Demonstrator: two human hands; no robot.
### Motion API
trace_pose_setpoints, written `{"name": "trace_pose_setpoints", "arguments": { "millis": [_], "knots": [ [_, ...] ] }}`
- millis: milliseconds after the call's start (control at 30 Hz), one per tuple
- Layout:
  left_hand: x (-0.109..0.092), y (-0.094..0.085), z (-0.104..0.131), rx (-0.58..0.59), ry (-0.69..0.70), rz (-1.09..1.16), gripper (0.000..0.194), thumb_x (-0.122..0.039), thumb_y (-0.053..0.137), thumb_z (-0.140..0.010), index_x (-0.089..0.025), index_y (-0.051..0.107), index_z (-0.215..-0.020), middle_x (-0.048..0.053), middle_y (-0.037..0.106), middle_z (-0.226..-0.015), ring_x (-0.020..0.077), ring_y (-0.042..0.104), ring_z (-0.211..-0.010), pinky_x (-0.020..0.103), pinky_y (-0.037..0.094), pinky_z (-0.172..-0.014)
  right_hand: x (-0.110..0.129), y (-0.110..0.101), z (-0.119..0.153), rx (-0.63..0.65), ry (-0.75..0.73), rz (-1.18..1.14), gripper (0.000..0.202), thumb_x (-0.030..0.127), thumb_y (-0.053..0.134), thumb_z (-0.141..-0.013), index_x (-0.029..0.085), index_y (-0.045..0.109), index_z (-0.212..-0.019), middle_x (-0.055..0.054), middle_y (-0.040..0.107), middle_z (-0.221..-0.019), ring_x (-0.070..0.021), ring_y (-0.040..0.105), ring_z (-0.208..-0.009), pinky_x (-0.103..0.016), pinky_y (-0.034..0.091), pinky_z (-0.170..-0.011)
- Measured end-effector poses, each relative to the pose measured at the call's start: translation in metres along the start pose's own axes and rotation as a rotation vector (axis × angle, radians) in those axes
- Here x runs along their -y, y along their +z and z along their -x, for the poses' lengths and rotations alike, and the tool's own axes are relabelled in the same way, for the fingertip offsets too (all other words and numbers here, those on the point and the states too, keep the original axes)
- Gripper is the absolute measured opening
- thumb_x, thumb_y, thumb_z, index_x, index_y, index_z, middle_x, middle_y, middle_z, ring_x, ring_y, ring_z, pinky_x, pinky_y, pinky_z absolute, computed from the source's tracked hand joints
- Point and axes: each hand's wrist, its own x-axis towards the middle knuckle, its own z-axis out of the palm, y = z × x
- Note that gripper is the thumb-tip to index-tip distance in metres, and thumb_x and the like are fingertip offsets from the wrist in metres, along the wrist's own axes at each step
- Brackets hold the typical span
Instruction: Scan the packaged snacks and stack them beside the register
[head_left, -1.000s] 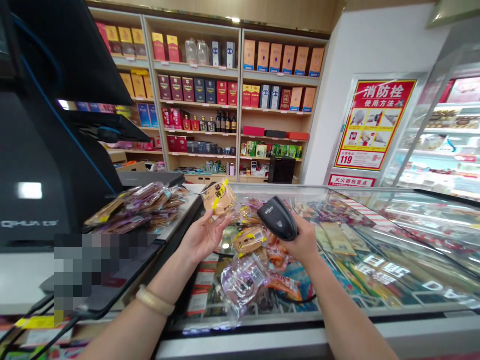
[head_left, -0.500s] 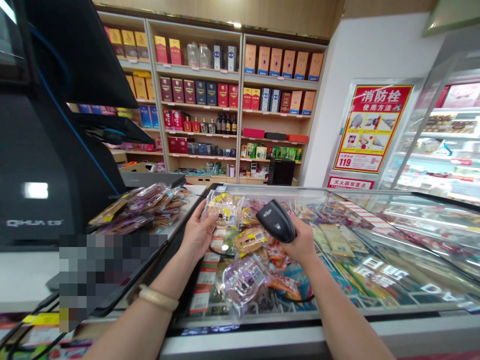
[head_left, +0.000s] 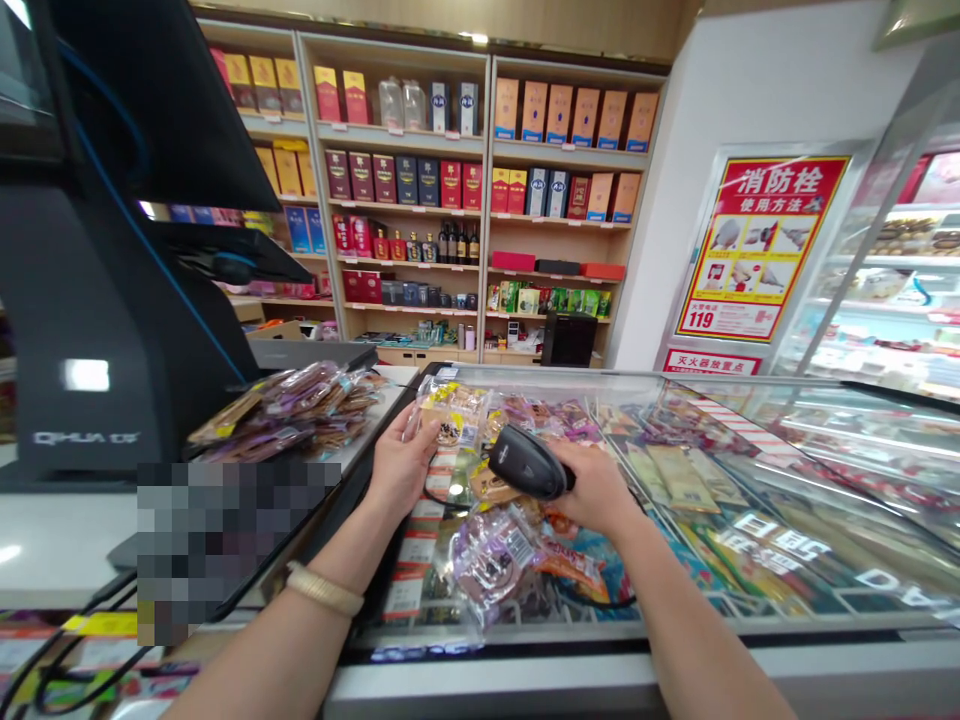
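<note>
My left hand [head_left: 403,458] pinches the edge of a clear snack packet with yellow print [head_left: 454,415], over the left part of the glass-topped freezer [head_left: 570,650]. My right hand [head_left: 596,485] is wrapped round a black handheld scanner [head_left: 527,463], whose head points left towards that packet. Beneath the scanner lies a yellow-labelled packet [head_left: 491,485], partly covered by it. Nearer to me are a purple round packet with a barcode [head_left: 491,560] and an orange packet [head_left: 574,570]. The scanner's handle is hidden in my right hand.
A heap of packets [head_left: 300,405] lies on the counter at left, beside a large black register [head_left: 97,330]. Black cables [head_left: 75,640] hang at lower left. Shelves of boxes and bottles [head_left: 487,210] stand behind the freezer.
The scanner in my right hand has moved left and down and turned more level, closer to the packet in my left hand. My left hand keeps its hold. The view has shifted slightly.
</note>
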Motion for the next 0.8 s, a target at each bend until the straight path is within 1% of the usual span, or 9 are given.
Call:
{"name": "trace_pose_setpoints", "arguments": {
  "millis": [133,233,333,400,467,600,700,767,800],
  "knots": [
    [-0.001,0.003,0.004,0.033,0.003,-0.014,0.045,-0.008,0.08,-0.059,-0.015,0.067,-0.101,0.006,0.073,-0.099,0.0166,0.069,-0.089,0.031,0.055,-0.087,0.003,-0.002,-0.001,0.045,0.02,0.044,0.022,0.016,0.065,-0.066,0.023,0.065,-0.088,-0.002,0.069,-0.082,-0.019,0.065,-0.077,-0.026,0.045,-0.067],
    [-0.002,0.005,0.006,0.009,-0.003,0.004,0.046,-0.006,0.08,-0.059,-0.016,0.067,-0.102,0.006,0.072,-0.1,0.0168,0.069,-0.091,0.03,0.054,-0.087,0.004,-0.002,-0.001,0.054,0.015,0.07,0.018,0.018,0.064,-0.068,0.023,0.064,-0.085,-0.002,0.068,-0.079,-0.0182,0.063,-0.074,-0.025,0.044,-0.065],
    [-0.001,0.005,0.006,-0.003,-0.013,0.012,0.045,-0.004,0.079,-0.059,-0.016,0.068,-0.101,0.005,0.072,-0.099,0.0158,0.069,-0.09,0.027,0.054,-0.085,0.005,-0.001,-0.001,0.06,0.02,0.073,0.015,0.018,0.063,-0.069,0.023,0.063,-0.083,-0.001,0.067,-0.077,-0.0176,0.062,-0.071,-0.024,0.043,-0.063],
    [-0.001,0.004,0.006,0.0,-0.018,0.01,0.044,-0.004,0.079,-0.06,-0.016,0.068,-0.101,0.004,0.072,-0.099,0.0146,0.068,-0.088,0.026,0.055,-0.082,0.003,0.0,0.0,0.04,0.013,0.05,0.018,0.019,0.062,-0.069,0.023,0.064,-0.086,-0.002,0.069,-0.081,-0.0183,0.064,-0.075,-0.025,0.045,-0.066],
    [-0.001,0.003,0.005,0.012,-0.026,0.01,0.043,-0.005,0.078,-0.061,-0.016,0.068,-0.1,0.004,0.072,-0.099,0.014,0.068,-0.086,0.025,0.055,-0.081,0.0,0.001,0.0,-0.037,0.0,0.034,0.023,0.02,0.062,-0.069,0.022,0.065,-0.092,-0.004,0.07,-0.085,-0.0195,0.065,-0.078,-0.026,0.046,-0.069],
    [0.0,0.006,0.009,0.068,-0.066,0.016,0.042,-0.009,0.079,-0.063,-0.017,0.067,-0.102,0.005,0.072,-0.1,0.0147,0.068,-0.087,0.026,0.055,-0.083,-0.011,-0.004,0.002,-0.319,0.011,0.084,0.019,0.026,0.061,-0.071,0.021,0.064,-0.089,-0.005,0.068,-0.077,-0.02,0.063,-0.07,-0.027,0.045,-0.063],
    [0.005,0.011,0.017,0.118,-0.101,-0.003,0.057,-0.012,0.081,-0.062,-0.021,0.062,-0.114,0.005,0.071,-0.104,0.0162,0.068,-0.091,0.028,0.055,-0.083,-0.018,-0.009,0.003,-0.511,0.081,0.107,0.013,0.028,0.058,-0.073,0.021,0.062,-0.082,-0.004,0.066,-0.072,-0.019,0.061,-0.066,-0.027,0.045,-0.061],
    [0.011,0.014,0.023,0.181,-0.119,-0.066,0.067,-0.018,0.082,-0.063,-0.024,0.057,-0.124,0.006,0.07,-0.108,0.0178,0.068,-0.093,0.029,0.055,-0.083,-0.021,-0.011,0.003,-0.58,0.144,0.105,0.01,0.029,0.058,-0.073,0.021,0.06,-0.077,-0.003,0.065,-0.07,-0.0182,0.06,-0.063,-0.027,0.044,-0.059],
    [0.015,0.015,0.026,0.216,-0.121,-0.123,0.068,-0.021,0.081,-0.064,-0.025,0.055,-0.127,0.006,0.069,-0.109,0.0186,0.068,-0.095,0.03,0.055,-0.084,-0.022,-0.012,0.003,-0.596,0.168,0.102,0.009,0.03,0.058,-0.073,0.021,0.059,-0.075,-0.002,0.064,-0.068,-0.0179,0.059,-0.062,-0.027,0.044,-0.058]
  ]
}}
